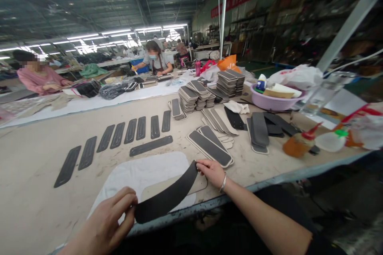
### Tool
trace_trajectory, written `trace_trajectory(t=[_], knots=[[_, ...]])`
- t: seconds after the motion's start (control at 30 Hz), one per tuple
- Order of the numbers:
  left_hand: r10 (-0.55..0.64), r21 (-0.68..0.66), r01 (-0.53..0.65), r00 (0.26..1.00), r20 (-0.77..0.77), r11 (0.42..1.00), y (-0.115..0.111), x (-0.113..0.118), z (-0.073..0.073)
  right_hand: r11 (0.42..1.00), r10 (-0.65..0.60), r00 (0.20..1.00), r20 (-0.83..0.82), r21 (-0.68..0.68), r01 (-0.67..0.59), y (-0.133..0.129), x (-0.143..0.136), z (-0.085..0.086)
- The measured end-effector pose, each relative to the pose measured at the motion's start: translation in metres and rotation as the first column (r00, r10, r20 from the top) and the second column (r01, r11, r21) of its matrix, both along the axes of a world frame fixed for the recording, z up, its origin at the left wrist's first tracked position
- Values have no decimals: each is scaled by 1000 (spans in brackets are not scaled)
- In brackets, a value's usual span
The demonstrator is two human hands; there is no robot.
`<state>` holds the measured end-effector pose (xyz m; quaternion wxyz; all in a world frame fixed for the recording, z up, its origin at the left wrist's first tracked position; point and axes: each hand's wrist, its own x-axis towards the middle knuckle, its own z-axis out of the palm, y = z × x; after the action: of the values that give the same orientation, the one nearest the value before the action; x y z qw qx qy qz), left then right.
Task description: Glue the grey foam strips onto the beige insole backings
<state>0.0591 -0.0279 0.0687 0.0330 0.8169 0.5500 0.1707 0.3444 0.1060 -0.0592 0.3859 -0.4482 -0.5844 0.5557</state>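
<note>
A dark, flexible strip with rounded ends bends between my two hands above the table's near edge. My left hand pinches its left end, and my right hand pinches the raised right end between thumb and fingers. Under the strip lies a beige panel on a white cloth. Just beyond my right hand, grey strips with pale borders overlap on the table. Several dark strips are laid out in a slanting row to the left, with one dark strip lying crosswise near the cloth.
Stacks of bordered strips stand at the back. To the right are a purple basin, a bottle of amber liquid with a red nozzle, and a white bottle with a green cap. Co-workers sit across the table.
</note>
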Motion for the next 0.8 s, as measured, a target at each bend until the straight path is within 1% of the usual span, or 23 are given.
trace_trajectory(t=[0.03,0.1,0.17,0.2,0.27,0.33,0.37,0.43,0.47,0.53,0.6,0.7,0.8], knots=[[13,-78,-11,1000,19,997,1,-3,-3,1000,1,1000,15,-16,-1,0,1,2],[52,-255,-38,997,48,966,7,-9,-10,999,17,999,52,-47,-14,-1,6,7],[188,-352,-149,979,80,924,15,-16,-18,996,50,992,112,-79,-41,-1,12,12],[256,-409,-194,961,103,892,20,-19,-23,994,67,986,152,-96,-53,-2,15,14],[390,-529,-254,906,163,810,29,-23,-32,990,95,965,246,-124,-66,-3,20,16],[504,-626,-274,835,221,730,37,-26,-44,988,114,932,345,-137,-70,-4,21,16],[546,-656,-279,802,242,701,40,-27,-50,989,118,912,393,-134,-70,-4,21,15],[596,-692,-282,759,263,664,43,-29,-65,992,113,867,485,-105,-70,-3,20,14],[609,-701,-285,748,264,653,44,-30,-72,994,103,843,528,-81,-71,-2,19,13],[626,-707,-303,739,251,640,45,-32,-85,996,82,793,604,-31,-79,0,17,12],[636,-701,-329,737,228,632,45,-33,-95,995,67,745,663,10,-99,1,16,10],[634,-688,-356,748,196,633,45,-33,-103,990,53,681,731,48,-129,3,14,7],[621,-674,-366,763,177,642,46,-32,-104,988,42,628,777,62,-143,3,13,3]])
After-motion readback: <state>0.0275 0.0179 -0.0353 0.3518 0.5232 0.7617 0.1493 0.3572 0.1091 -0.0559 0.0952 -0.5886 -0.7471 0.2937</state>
